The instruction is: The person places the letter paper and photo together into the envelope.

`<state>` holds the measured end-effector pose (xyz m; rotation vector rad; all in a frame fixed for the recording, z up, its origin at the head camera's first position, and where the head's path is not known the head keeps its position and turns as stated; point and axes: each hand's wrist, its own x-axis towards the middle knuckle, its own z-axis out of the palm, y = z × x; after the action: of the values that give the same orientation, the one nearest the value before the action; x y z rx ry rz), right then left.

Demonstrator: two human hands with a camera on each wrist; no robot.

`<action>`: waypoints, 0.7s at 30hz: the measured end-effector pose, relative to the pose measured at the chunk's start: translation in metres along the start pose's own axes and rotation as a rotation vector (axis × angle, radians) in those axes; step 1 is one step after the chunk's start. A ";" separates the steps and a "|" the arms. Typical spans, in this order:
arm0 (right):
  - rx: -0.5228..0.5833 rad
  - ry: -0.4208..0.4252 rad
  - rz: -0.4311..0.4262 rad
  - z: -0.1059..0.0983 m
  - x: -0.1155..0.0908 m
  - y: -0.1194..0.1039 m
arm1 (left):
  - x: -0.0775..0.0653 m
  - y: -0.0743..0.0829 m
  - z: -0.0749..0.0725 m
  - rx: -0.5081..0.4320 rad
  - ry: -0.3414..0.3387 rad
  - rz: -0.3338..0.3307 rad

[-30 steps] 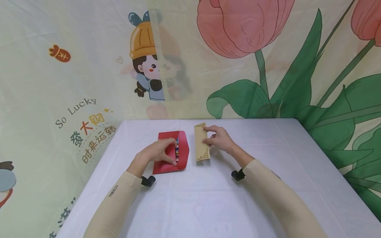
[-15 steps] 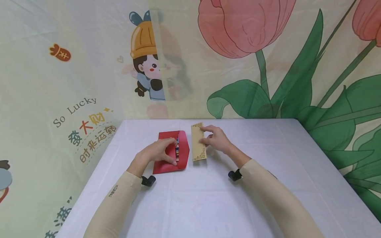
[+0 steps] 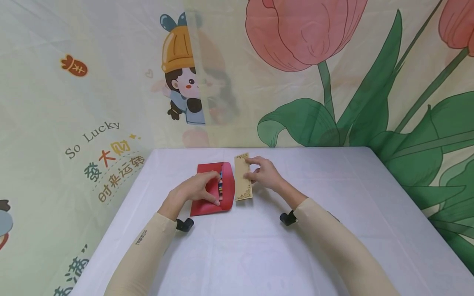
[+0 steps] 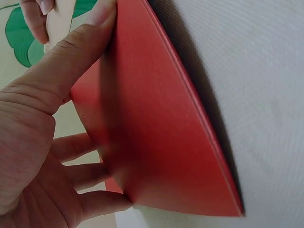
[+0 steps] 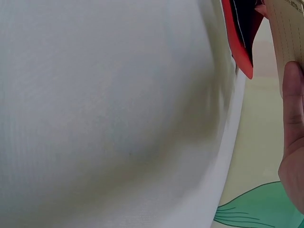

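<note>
1. Red envelope (image 3: 212,190) is lying on the white table (image 3: 237,246), and I am seeing a multicoloured strip (image 3: 220,187) showing in its mouth.
2. Left hand (image 3: 196,187): its grip is clamping the red envelope, thumb and fingers spanning its mouth.
3. Right hand (image 3: 266,176): its grip is pinching a cream card (image 3: 242,179) at the right edge, between thumb and fingers.
4. From my end, the cream card is showing just beside the envelope's flap (image 3: 229,185); I cannot tell whether they are touching.
</note>
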<state>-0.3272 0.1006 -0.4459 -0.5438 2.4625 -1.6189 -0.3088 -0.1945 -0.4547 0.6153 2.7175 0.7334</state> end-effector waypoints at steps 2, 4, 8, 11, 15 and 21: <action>-0.006 -0.001 0.002 0.001 0.000 -0.002 | 0.000 0.000 0.000 0.003 -0.001 0.002; -0.009 0.000 0.004 0.002 0.000 -0.002 | 0.001 -0.001 0.000 0.006 -0.002 0.007; -0.010 0.001 0.009 0.003 0.001 -0.002 | 0.001 -0.002 0.000 0.010 -0.002 0.016; -0.014 0.001 0.013 0.004 0.003 0.000 | 0.001 -0.002 0.001 0.014 -0.002 0.016; -0.012 0.003 0.018 0.006 0.004 0.001 | 0.001 -0.003 0.001 0.016 -0.001 0.010; -0.003 0.006 0.020 0.011 0.005 -0.002 | 0.002 -0.002 0.001 0.022 0.000 0.014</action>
<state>-0.3278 0.0892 -0.4484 -0.5131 2.4676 -1.6115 -0.3106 -0.1952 -0.4568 0.6407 2.7276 0.7072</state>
